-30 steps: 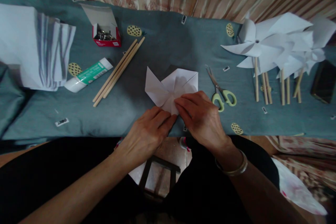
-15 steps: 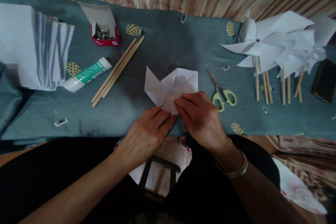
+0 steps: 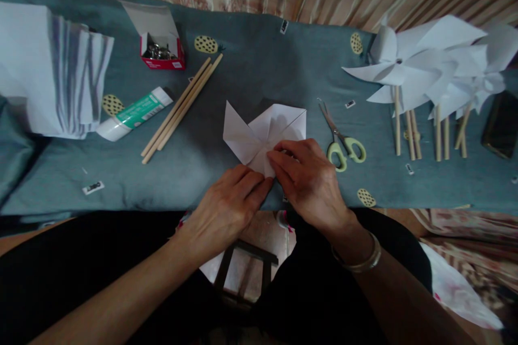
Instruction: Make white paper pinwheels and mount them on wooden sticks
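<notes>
A white paper pinwheel [image 3: 279, 124], without a stick, lies before me near the front edge of the cloth-covered table. My left hand [image 3: 232, 194] grips its near edge, fingers pressed together on the paper. From the right, my right hand [image 3: 309, 178] pinches a paper flap close to the pinwheel's middle; the fingertips partly hide that spot. Green-handled scissors [image 3: 342, 143] lie slightly open just beyond my right hand, points away from me. Three wooden sticks [image 3: 182, 108] rest side by side to the left of the pinwheel.
A glue tube [image 3: 137, 113] lies left of the sticks, near a stack of folded white paper [image 3: 76, 75]. An open red box [image 3: 164, 56] holds small metal pieces. Several finished pinwheels [image 3: 429, 64] on sticks lie at the right, beside a dark phone-like object [image 3: 499, 124].
Both hands stay on the pinwheel in nearly the same place. The right fingers have shifted very slightly at the flap near the middle.
</notes>
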Available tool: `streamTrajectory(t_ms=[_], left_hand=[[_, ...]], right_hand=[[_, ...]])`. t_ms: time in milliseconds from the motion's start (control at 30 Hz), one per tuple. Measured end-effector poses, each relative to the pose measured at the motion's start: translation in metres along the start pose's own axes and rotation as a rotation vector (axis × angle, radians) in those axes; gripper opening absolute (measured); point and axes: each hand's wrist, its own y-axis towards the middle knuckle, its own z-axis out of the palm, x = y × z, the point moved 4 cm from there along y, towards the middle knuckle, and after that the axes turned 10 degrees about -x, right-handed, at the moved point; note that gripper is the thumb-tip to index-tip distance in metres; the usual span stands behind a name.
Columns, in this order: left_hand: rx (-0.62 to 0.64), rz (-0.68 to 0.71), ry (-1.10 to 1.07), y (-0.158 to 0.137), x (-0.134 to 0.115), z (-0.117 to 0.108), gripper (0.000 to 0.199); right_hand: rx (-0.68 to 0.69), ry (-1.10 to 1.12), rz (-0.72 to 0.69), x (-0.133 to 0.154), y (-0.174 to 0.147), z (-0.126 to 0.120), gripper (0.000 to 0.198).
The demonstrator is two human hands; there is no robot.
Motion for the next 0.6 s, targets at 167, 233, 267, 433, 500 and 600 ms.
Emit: streamTrajectory(t_ms=[167, 233, 267, 433, 500, 600], left_hand=[[0.012, -0.015, -0.004, 0.0009, 0.0002, -0.0003, 0.023], [0.018, -0.025, -0.003, 0.0005, 0.0009, -0.0001, 0.023], [0.020, -0.029, -0.001, 0.0003, 0.0012, 0.0000, 0.023], [0.021, -0.028, -0.006, 0.0007, 0.0013, 0.0006, 0.023], [0.034, -0.039, -0.011, 0.0013, 0.0014, 0.0008, 0.023], [0.054, -0.050, -0.010, 0.0021, 0.0014, 0.0003, 0.022]], right_hand=[[0.001, -0.007, 0.008, -0.0002, 0.0000, 0.0007, 0.020], [0.003, -0.009, 0.010, -0.0004, -0.0003, 0.0011, 0.020], [0.004, -0.011, 0.011, -0.0005, -0.0004, 0.0013, 0.020], [0.029, -0.049, 0.009, 0.0001, 0.0003, 0.0026, 0.022], [0.049, -0.074, -0.006, 0.0014, 0.0005, 0.0041, 0.024], [0.084, -0.130, -0.033, 0.0040, -0.0001, 0.0080, 0.025]])
